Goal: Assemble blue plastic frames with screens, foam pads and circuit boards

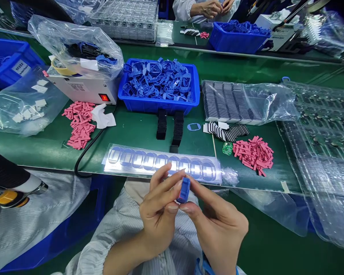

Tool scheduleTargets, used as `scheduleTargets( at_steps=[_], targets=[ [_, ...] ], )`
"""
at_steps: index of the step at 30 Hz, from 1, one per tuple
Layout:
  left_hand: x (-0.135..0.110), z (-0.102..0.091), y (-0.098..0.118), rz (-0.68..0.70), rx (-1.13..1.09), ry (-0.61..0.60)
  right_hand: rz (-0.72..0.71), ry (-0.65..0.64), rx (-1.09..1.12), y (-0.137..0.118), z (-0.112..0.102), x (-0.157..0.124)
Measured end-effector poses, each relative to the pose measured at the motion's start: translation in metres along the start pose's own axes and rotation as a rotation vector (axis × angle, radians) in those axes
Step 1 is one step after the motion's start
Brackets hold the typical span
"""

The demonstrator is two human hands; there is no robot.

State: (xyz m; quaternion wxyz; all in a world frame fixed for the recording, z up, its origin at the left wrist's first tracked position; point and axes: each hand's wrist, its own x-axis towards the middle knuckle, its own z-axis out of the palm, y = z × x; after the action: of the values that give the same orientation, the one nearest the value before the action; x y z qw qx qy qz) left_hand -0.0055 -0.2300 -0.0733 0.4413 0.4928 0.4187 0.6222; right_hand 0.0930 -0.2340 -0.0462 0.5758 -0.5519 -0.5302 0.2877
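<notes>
Blue plastic part (184, 190) is pinched between the fingertips of both hands, the left hand (159, 214) closed on one side and the right hand (220, 220) on the other, above the person's lap. Just beyond them, a sheet of oval stickers (138, 159) lies along the near edge of the green table (137, 131). Past it stand two black stacks (177, 130), a blue bin (143, 105) heaped with blue pieces (160, 82) behind them; pink strips (253, 152) lie piled to the right.
</notes>
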Motion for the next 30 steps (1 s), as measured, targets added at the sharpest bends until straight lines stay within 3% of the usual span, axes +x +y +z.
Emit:
scheduleTargets(
  at_steps=[6, 11, 15, 19, 26, 30],
  targets=[
    [0.007, -0.009, 0.008, 0.153, 0.185, -0.168, 0.028, 0.064, 0.053, 0.006, 0.001, -0.006],
    [0.021, -0.017, 0.025, 0.278, 0.371, -0.226, -0.167, 0.156, -0.152, 0.011, -0.002, -0.010],
    [0.031, -0.020, 0.036, 0.337, 0.487, -0.224, -0.310, 0.134, -0.297, 0.016, -0.005, -0.011],
    [0.034, -0.023, 0.040, 0.412, 0.507, -0.279, -0.399, 0.097, -0.261, 0.022, -0.011, -0.010],
    [0.032, -0.028, 0.041, 0.354, 0.396, -0.401, -0.076, -0.267, 0.176, 0.019, -0.033, 0.006],
    [0.033, -0.029, 0.046, 0.265, 0.383, -0.462, -0.124, -0.264, 0.197, 0.021, -0.036, 0.005]
  ],
)
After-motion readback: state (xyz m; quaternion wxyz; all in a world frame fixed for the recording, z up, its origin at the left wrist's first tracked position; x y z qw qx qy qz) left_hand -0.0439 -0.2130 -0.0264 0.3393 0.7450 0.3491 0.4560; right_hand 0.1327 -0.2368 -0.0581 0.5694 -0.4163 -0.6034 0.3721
